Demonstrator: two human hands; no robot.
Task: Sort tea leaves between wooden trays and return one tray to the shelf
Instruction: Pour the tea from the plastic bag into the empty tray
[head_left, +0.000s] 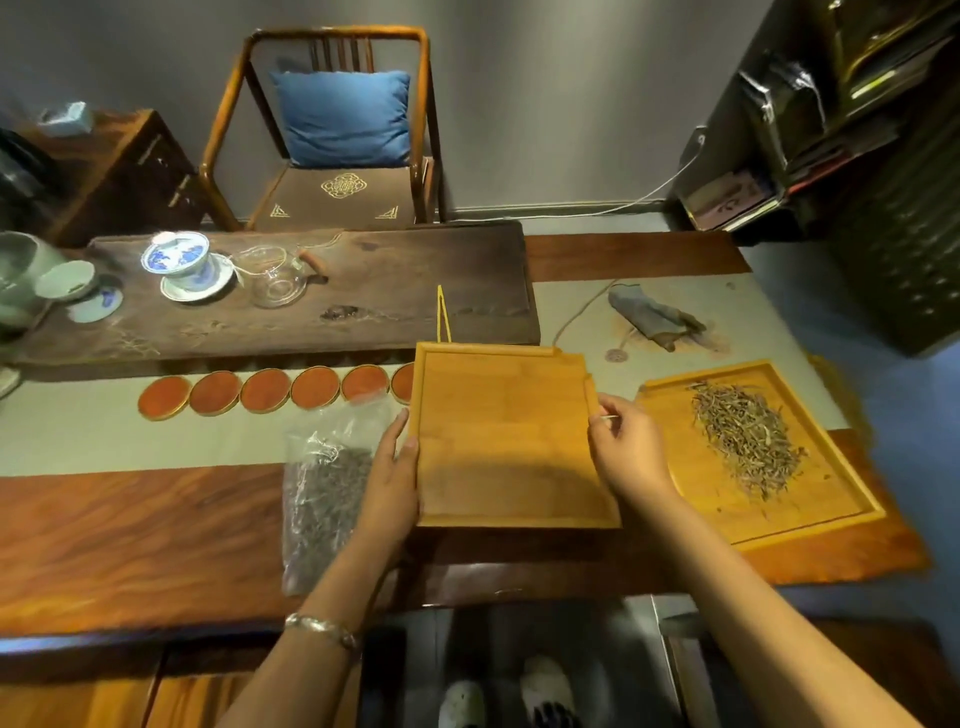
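Seen from the head camera, a person stands at a long wooden counter (130, 525). Both hands hold an empty wooden tray (506, 441) by its side edges: the left hand (389, 483) is curled round the left rim, and the right hand (628, 447) pinches the right rim. To the right, a second tray (810, 509) lies flat and carries a loose heap of tea leaves (748, 434). A clear bag of leaves (324, 483) lies just beside the left hand. A dark shelf (841, 135) stands at far right. The risk, as I judge it: swinging the empty tray toward the shelf could clip the second tray and scatter the leaves.
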